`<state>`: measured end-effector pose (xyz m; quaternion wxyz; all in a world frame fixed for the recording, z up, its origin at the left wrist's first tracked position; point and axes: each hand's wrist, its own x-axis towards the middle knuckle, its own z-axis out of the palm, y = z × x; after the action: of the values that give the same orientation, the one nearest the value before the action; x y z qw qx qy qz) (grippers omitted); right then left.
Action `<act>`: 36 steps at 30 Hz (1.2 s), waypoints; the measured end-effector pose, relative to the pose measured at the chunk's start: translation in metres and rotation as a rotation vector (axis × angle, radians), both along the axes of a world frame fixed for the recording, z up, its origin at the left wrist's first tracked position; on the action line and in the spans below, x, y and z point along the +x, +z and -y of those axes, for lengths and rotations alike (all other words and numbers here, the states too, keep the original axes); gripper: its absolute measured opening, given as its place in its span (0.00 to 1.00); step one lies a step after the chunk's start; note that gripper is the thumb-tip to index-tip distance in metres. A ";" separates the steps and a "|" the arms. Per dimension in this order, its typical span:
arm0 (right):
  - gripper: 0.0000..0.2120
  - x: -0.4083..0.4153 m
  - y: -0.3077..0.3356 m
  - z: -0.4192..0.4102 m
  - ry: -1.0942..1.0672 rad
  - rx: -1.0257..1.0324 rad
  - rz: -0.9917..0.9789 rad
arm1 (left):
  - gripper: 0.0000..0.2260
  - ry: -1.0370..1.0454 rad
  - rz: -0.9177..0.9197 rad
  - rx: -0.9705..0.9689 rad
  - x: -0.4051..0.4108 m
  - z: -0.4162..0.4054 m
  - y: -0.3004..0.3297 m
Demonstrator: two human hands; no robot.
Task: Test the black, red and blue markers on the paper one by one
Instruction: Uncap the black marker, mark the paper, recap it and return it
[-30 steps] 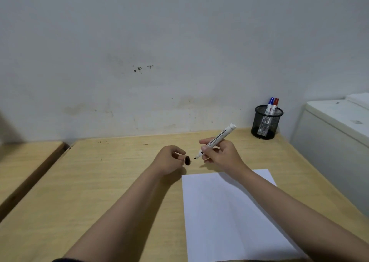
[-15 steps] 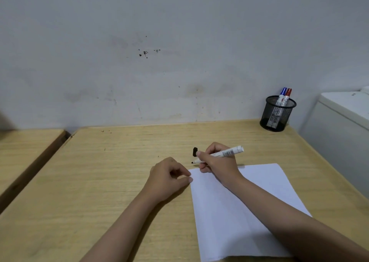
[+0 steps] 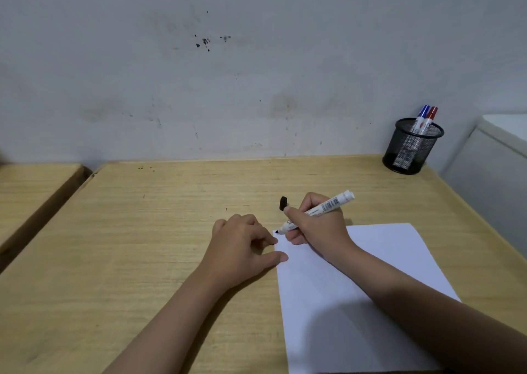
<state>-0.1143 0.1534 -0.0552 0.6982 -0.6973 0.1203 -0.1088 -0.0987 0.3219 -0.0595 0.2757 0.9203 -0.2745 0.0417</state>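
My right hand (image 3: 316, 225) grips the uncapped black marker (image 3: 328, 206), a white barrel with its dark tip touching the far left corner of the white paper (image 3: 342, 293). Its black cap (image 3: 283, 203) lies on the wooden table just beyond the paper. My left hand (image 3: 242, 248) rests on the table at the paper's left edge, thumb and fingertip pressing on that edge, holding nothing. The blue marker (image 3: 421, 117) and the red marker (image 3: 430, 118) stand capped in the black mesh cup (image 3: 410, 151) at the far right corner.
The wooden table (image 3: 142, 231) ends at a stained white wall. A second wooden surface (image 3: 31, 191) sits to the left across a gap. A white cabinet (image 3: 493, 168) stands close at the right edge.
My left hand set the black cap down on the table and moved to the paper's left edge. My right hand lowered the marker until its tip reached the paper's corner.
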 end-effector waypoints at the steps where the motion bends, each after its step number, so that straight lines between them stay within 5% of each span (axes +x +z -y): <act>1: 0.17 0.000 -0.001 0.000 0.002 -0.024 0.007 | 0.26 -0.001 0.011 0.005 0.000 0.000 -0.001; 26: 0.15 0.001 -0.005 0.001 0.055 -0.098 0.015 | 0.22 -0.034 0.046 -0.049 0.001 0.001 -0.001; 33: 0.15 0.001 -0.004 0.008 -0.026 0.162 0.098 | 0.18 -0.046 0.029 -0.041 0.002 -0.001 -0.002; 36: 0.12 0.002 0.000 0.010 -0.068 0.313 0.089 | 0.12 -0.027 -0.058 -0.181 0.004 0.001 -0.002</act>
<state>-0.1119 0.1436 -0.0556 0.7987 -0.5702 0.1284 -0.1429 -0.0945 0.3213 -0.0612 0.3659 0.8888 -0.2738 0.0360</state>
